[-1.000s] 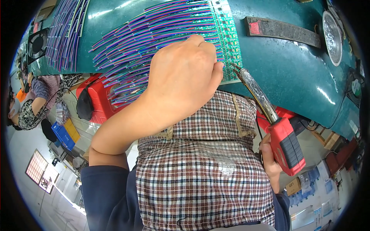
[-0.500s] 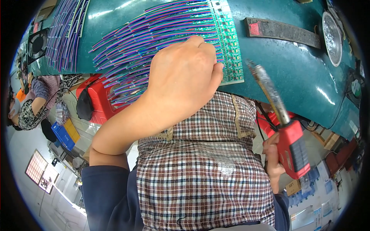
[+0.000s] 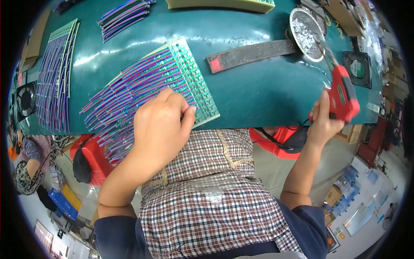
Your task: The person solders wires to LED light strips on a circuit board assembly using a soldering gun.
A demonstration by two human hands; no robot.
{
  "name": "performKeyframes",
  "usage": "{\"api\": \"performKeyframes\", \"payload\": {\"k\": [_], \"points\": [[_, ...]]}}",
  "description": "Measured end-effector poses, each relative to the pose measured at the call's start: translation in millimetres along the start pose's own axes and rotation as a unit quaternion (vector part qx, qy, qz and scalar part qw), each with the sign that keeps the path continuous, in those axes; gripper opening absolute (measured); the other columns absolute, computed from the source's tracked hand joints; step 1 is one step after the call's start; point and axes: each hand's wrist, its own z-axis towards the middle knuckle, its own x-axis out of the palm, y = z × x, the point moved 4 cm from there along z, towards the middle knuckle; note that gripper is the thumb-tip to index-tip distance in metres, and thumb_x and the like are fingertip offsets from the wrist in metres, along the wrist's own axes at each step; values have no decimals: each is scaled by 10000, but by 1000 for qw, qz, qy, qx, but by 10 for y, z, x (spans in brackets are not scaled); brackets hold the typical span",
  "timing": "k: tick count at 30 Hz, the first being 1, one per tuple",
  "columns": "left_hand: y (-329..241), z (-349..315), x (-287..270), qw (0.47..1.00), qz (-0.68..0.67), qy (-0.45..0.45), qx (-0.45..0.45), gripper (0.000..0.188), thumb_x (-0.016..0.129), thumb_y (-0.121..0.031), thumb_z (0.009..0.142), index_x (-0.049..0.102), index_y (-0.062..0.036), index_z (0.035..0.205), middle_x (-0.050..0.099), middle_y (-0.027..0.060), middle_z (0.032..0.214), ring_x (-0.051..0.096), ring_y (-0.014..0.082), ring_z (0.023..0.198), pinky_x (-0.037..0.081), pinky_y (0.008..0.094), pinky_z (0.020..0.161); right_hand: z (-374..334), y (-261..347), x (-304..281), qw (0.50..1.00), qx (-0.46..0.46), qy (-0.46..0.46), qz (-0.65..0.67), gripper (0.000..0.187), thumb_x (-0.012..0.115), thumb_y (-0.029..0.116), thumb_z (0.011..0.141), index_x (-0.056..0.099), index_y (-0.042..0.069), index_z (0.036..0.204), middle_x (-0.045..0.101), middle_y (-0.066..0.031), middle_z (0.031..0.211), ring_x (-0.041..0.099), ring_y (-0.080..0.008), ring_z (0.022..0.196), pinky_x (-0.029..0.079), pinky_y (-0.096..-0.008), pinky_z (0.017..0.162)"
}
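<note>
My left hand (image 3: 161,127) is closed at the near edge of a green circuit board panel (image 3: 195,80); what its fingertips pinch is hidden. Rows of purple, blue and red wires (image 3: 133,86) run leftward from the panel, some passing under this hand. In my right hand (image 3: 322,123) is a red-and-black soldering gun (image 3: 343,95), its long metal tip reaching over the rim of a round metal bowl (image 3: 297,39). Silvery bits lie in the bowl.
A dark bar (image 3: 254,54) with a red end lies beside the bowl. More wired panels (image 3: 54,77) and a wire bundle (image 3: 125,19) sit on the green table (image 3: 258,95). Black fans (image 3: 358,69) stand toward both sides. Another person (image 3: 32,159) is at the far left.
My right hand has raised the soldering gun from beside my lap to the bowl. The head view has shifted, bringing more of the table in. My left hand stays closed at the panel.
</note>
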Motion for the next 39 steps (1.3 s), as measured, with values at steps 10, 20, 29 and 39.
{"api": "performKeyframes", "payload": {"k": [10,20,29,39], "points": [[-82,31,-72,999,19,-21,30,188,766,-148,843,625,-46,771,600,101,756,631,297,687,499,420,624,-5,52,-207,996,-14,-2,89,243,631,95,985,615,-58,1174,556,-32,711,407,-46,471,339,-227,443],[695,993,-881,964,154,-216,33,175,734,-104,835,623,-31,949,614,143,932,605,348,947,497,445,813,-326,163,-288,988,-65,82,118,262,596,60,989,583,-86,1207,555,-47,716,394,-51,481,347,-229,460],[626,816,-780,983,80,-154,64,147,758,-83,808,628,-45,863,606,126,870,611,349,869,497,427,760,-526,234,-285,987,-55,106,106,267,562,34,976,582,-92,1211,549,-65,713,351,-37,470,324,-207,462],[357,720,-921,989,-17,-144,-8,112,702,-22,861,633,-9,948,669,158,912,666,290,791,529,359,704,-703,345,-218,986,-38,117,108,287,551,47,950,556,-82,1207,516,-49,685,380,-56,489,343,-222,477]]}}
